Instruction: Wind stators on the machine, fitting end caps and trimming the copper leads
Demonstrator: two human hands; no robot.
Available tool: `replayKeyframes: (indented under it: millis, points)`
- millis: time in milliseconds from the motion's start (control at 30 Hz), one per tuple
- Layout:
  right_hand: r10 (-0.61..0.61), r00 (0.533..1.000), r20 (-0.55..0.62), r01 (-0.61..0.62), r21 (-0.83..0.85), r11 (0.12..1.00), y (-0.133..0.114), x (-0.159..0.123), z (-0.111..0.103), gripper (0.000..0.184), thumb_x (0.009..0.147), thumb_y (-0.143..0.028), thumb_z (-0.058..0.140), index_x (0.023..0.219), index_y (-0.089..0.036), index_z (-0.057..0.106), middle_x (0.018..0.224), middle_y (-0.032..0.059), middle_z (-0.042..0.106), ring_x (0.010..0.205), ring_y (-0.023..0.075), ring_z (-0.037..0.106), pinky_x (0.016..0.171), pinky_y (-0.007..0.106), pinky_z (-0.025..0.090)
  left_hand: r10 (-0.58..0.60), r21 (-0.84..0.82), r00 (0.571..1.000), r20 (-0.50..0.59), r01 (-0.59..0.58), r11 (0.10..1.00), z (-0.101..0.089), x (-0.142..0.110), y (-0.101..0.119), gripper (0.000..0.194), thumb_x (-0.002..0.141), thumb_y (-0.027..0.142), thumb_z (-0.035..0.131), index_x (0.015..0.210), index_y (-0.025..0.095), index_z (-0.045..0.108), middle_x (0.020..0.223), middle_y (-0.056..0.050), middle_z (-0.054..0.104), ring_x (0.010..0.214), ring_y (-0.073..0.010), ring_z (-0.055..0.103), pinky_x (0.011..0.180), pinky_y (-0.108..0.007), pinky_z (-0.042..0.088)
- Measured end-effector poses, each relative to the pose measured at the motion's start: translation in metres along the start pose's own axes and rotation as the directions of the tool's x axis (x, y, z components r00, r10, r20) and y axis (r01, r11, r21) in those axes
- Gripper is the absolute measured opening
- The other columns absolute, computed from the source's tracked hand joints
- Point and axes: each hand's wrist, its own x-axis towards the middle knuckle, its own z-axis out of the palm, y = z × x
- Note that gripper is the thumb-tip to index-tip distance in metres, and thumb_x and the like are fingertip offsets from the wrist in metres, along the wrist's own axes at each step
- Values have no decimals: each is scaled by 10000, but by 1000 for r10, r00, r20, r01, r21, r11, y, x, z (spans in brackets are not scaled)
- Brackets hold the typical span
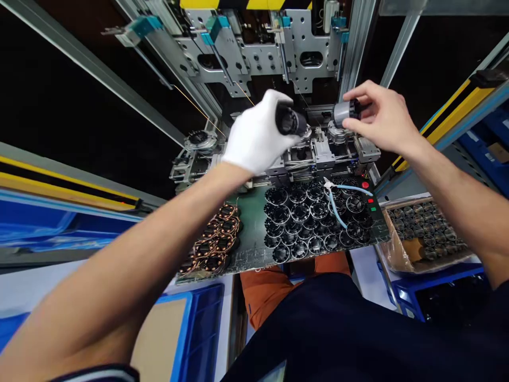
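My left hand (257, 131), in a white glove, grips a black unwound stator core (289, 122), its toothed open end towards me. My bare right hand (382, 114) pinches another stator core (342, 113) by thumb and fingers, its smooth grey side showing. Both cores are held in front of a winding machine (258, 58), above its round metal holders (338, 132). Below my hands, several black stator cores (300, 212) stand in rows on a green worktop (251, 217). At the worktop's left lie several stators wound with copper wire (217, 239), partly behind my left forearm.
Blue-handled cutters (336, 204) lie across the cores, near red and green buttons (370, 201). A carton of metal-ringed parts (423, 228) stands at the right. Yellow-striped posts (449, 116) flank the machine. Copper wire (194, 109) runs down from the guide rods. A blue tray (202, 329) sits lower left.
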Motion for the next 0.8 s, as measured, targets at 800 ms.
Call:
replayKeyframes:
  millis: [800]
  points:
    - [14, 847, 531, 282, -471, 836, 123, 149, 24, 538, 745, -412, 1083, 1211, -214, 902, 1145, 84, 884, 1042, 316, 840, 1006, 476, 690, -127, 441, 893, 431, -86, 894, 57, 139, -56, 846, 688, 543, 966, 1492, 328, 812, 1403, -59, 859, 1321, -379, 788, 1156, -415, 600]
